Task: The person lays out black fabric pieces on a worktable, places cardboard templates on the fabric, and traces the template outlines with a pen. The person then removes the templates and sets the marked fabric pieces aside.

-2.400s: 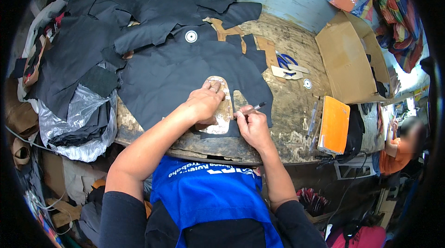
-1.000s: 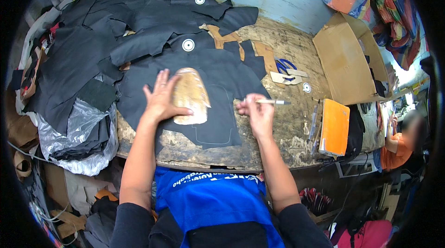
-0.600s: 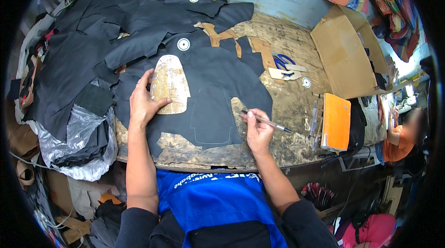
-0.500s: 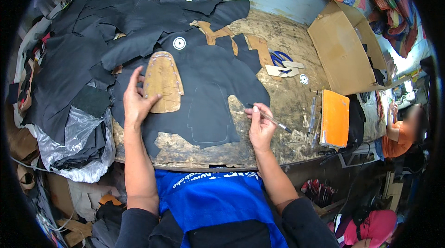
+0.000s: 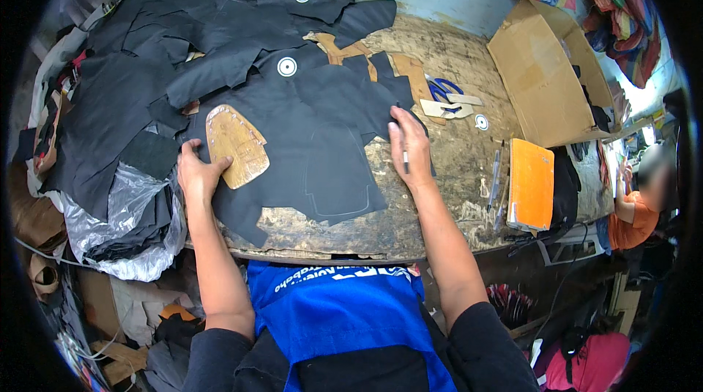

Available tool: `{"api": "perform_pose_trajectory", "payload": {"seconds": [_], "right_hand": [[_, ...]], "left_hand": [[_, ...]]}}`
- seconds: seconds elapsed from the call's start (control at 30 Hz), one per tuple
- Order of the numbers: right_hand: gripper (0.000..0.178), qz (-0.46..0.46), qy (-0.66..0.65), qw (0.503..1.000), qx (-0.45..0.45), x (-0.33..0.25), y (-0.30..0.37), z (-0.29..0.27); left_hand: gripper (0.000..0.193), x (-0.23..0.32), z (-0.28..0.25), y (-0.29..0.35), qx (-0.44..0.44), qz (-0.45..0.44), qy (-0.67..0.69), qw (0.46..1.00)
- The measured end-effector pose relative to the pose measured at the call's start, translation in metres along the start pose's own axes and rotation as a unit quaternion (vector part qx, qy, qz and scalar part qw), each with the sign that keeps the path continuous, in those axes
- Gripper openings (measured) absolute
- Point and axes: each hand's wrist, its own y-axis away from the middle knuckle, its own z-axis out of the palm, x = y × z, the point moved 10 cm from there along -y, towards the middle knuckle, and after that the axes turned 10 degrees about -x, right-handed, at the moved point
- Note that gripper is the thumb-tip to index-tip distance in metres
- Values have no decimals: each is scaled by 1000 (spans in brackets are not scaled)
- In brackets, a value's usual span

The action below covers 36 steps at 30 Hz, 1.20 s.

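Note:
My left hand is at the left of a tan, tapered pattern template with small fasteners along its curved edge. The thumb presses on the template's lower left side; the other fingers reach past its edge onto black leather-like sheet. To the right, a pale traced outline shows on this sheet. My right hand holds a slim pen, partly hidden by the fingers, over the sheet's right edge.
Blue-handled scissors lie beside pale pieces on the worn wooden table. An orange pad, pens and a cardboard box are at right. A plastic bag of black pieces hangs at left. Another person sits far right.
The left hand has moved left and nearer with the template, which has turned. The right hand has moved a little away from me, its pen swinging more upright.

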Motion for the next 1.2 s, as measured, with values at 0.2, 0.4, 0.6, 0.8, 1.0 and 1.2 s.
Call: {"api": "perform_pose_trajectory", "payload": {"seconds": [0.2, 0.4, 0.6, 0.8, 1.0, 1.2], "right_hand": [[20, 208, -387, 898, -12, 9, 66, 8], [16, 183, -318, 930, -30, -4, 89, 13], [15, 158, -253, 953, -50, -5, 89, 17], [13, 142, -205, 966, -66, -9, 88, 19], [13, 131, -201, 969, -62, -12, 86, 14], [12, 140, -222, 965, -14, -11, 85, 4]], "left_hand": [[86, -10, 18, 29, -100, 35, 299, 948], [85, 3, 9, 40, -21, 200, 315, 927], [89, -1, 12, 43, -56, 207, 462, 861], [91, 0, 13, 42, -74, 193, 488, 848], [90, 1, 11, 44, -66, 197, 478, 853], [91, -1, 10, 41, -62, 201, 488, 847]]}}
